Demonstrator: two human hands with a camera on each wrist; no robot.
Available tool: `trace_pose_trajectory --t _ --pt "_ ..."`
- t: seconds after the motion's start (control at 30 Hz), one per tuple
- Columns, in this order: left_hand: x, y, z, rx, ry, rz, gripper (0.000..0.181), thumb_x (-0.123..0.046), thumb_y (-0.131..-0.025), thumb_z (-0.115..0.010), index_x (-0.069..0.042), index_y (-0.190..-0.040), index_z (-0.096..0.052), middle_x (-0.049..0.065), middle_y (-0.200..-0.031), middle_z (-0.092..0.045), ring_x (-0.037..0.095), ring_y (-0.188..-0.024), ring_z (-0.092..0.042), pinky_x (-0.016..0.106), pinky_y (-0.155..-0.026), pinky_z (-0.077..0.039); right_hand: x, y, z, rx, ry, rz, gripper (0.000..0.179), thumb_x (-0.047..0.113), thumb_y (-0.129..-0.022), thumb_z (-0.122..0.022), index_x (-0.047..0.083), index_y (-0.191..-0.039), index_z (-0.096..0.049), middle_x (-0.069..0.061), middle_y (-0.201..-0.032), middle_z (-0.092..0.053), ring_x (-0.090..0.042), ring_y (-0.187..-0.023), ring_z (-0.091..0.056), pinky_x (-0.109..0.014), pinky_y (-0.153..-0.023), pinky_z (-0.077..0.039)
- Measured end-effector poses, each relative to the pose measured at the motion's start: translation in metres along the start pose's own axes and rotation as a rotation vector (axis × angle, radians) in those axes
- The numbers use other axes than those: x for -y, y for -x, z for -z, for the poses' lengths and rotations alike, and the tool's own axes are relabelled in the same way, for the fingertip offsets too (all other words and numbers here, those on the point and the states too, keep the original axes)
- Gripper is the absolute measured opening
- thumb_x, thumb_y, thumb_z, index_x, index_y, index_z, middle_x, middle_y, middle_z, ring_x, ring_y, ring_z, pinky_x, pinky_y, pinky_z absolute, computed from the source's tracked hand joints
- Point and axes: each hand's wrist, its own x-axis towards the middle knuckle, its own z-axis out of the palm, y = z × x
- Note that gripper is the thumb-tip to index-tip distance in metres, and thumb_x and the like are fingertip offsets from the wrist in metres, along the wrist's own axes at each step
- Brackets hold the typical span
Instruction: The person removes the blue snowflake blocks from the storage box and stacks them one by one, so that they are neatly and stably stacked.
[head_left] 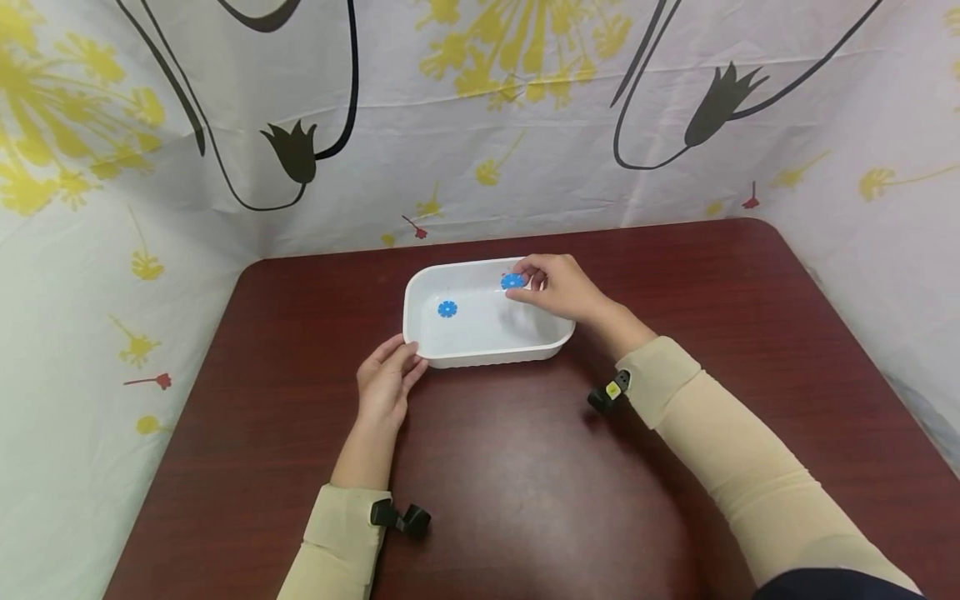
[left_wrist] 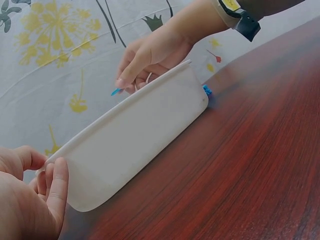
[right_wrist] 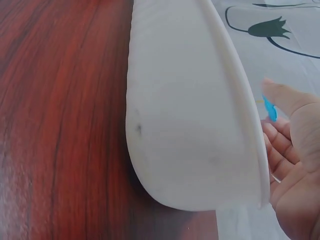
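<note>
A white rectangular plastic tray (head_left: pixel 491 337) sits on the table. My left hand (head_left: pixel 384 387) holds its near left corner, thumb at the rim and fingers against the outer wall. Over the tray's far right part, my right hand (head_left: pixel 564 287) pinches a blue notched snowflake disc (head_left: pixel 512 282) between thumb and fingertips. That disc shows edge-on above the rim in the right wrist view, blue disc (right_wrist: pixel 270 108). A second blue snowflake disc (head_left: pixel 447 309) lies flat on the tray floor toward the left. Both wrist views hide the tray's inside behind its wall.
The dark red wooden table (head_left: pixel 525 467) extends around the tray. Behind it hangs a white cloth (head_left: pixel 420 167) with printed flowers. Past the tray's far end, a small blue object (left_wrist: pixel 207 90) shows in the left wrist view; its kind is unclear.
</note>
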Motion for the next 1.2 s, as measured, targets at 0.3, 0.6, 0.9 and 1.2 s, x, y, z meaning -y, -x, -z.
trace_pose_trajectory --t 0.3,0.6,0.9,1.2 --pt "-0.001 0.001 0.0 0.001 -0.015 0.002 0.041 0.002 -0.091 -0.069 0.001 -0.131 -0.06 0.007 -0.093 -0.063 0.011 -0.074 -0.066 0.029 -0.083 -0.062 -0.002 0.005 0.011 -0.059 -0.015 0.0 0.033 0.016 -0.083 -0.085 -0.002 -0.107 -0.071 -0.011 -0.088 -0.067 -0.021 -0.077 -0.061 -0.018 -0.065 -0.049" --pt "-0.001 0.001 0.0 0.002 -0.003 0.004 0.041 0.003 -0.091 -0.069 0.002 -0.131 -0.06 0.004 -0.086 -0.065 0.01 -0.071 -0.066 0.029 -0.081 -0.063 -0.01 0.01 0.02 -0.089 -0.002 -0.024 0.031 0.015 -0.085 -0.084 -0.002 -0.107 -0.07 -0.011 -0.089 -0.067 -0.021 -0.077 -0.06 -0.02 -0.065 -0.049" --pt "0.0 0.0 0.001 0.002 -0.015 0.001 0.04 0.002 -0.091 -0.07 0.001 -0.13 -0.06 0.005 -0.087 -0.065 0.011 -0.072 -0.066 0.03 -0.081 -0.063 -0.019 0.013 0.026 -0.103 -0.006 -0.075 0.03 0.017 -0.086 -0.083 0.001 -0.108 -0.071 -0.009 -0.09 -0.066 -0.019 -0.077 -0.058 -0.019 -0.064 -0.048" --pt "0.0 -0.001 0.001 -0.009 -0.019 0.002 0.038 0.002 -0.091 -0.07 0.0 -0.128 -0.062 0.006 -0.087 -0.065 0.011 -0.072 -0.067 0.03 -0.082 -0.063 -0.025 0.019 0.031 -0.114 -0.005 -0.109 0.03 0.018 -0.088 -0.082 0.0 -0.108 -0.07 -0.011 -0.091 -0.066 -0.021 -0.078 -0.059 -0.018 -0.063 -0.048"
